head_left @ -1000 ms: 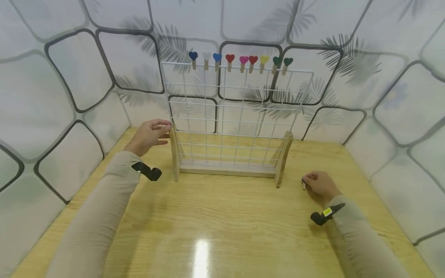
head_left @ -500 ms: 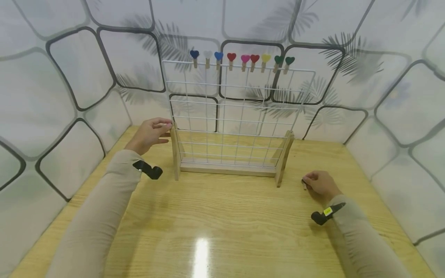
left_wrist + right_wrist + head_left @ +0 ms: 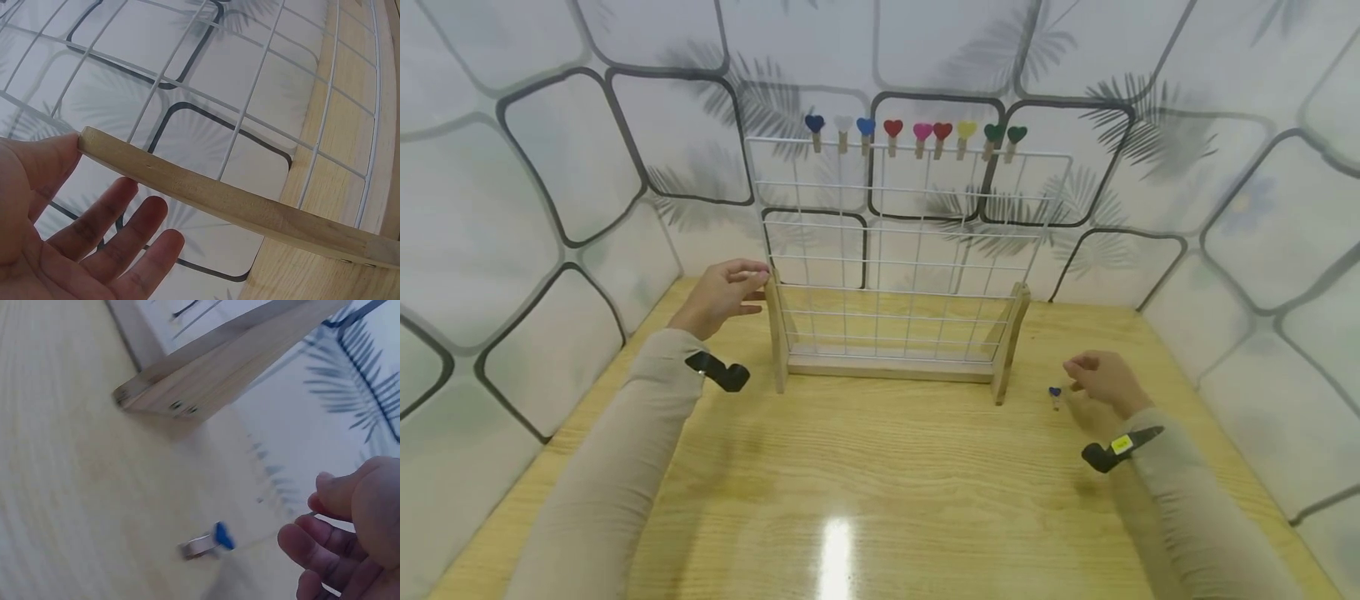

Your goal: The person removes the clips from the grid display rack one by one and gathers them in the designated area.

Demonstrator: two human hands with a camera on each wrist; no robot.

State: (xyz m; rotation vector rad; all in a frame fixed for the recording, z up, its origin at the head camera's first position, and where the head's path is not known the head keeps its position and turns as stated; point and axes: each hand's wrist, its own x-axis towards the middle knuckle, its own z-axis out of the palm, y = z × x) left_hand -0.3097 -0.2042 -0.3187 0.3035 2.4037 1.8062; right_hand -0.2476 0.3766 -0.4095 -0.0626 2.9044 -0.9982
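A small wooden clothespin with a dark blue heart point(image 3: 1056, 397) lies on the table to the right of the wire rack. My right hand point(image 3: 1103, 379) is just beyond and to the right of it, apart from it, fingers loosely bent around nothing. My left hand point(image 3: 721, 293) holds the top of the rack's left wooden side post point(image 3: 777, 333) by thumb and forefinger. Its other fingers point(image 3: 140, 219) stretch loosely below the post in the left wrist view. Several heart clothespins point(image 3: 892, 133) in mixed colors are clipped along the top wire of the white grid point(image 3: 895, 229).
The right wooden post point(image 3: 1011, 346) and a wooden base bar point(image 3: 891, 367) carry the grid. Patterned fabric walls point(image 3: 1247, 250) enclose the wood-grain table point(image 3: 880, 467) at the back and sides. Light glares off the table's near part.
My right hand has let go of the blue heart clothespin and drawn back to the right and away. The clothespin stays on the table. My left hand keeps its place on the post.
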